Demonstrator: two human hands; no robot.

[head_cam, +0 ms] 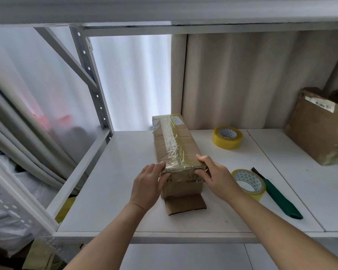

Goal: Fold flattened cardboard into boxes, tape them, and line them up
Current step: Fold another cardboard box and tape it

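the fingers [160, 166] of the left hand [147, 184] curl over the near left top corner of the long box [174, 145], thumb down on the near end face; the right hand [216, 175] mirrors it on the near right corner, fingers bent over the top edge and onto the end face. both hands hold the box, neither is spread wide.

the box lies on the white surface [113, 191] with its long axis running straight away from the person, leaning slightly left at the far end, so only the near end is under the fingers and the rest stretches toward the back curtain. clear tape [171, 141] runs along the top seam and wraps over the near edge. the bottom flap [185, 205] of the near end lies open, flat on the surface toward the person, so that end looks not yet sealed; i judge the next move is to lift this flap and tape it.

to the right, a tape roll [249, 183] sits just beside the right wrist, with a green knife [279, 197] next to it. a second tape roll [227, 137] lies further back, and a worn brown box [318, 129] stands at the far right. nothing blocks the flap.
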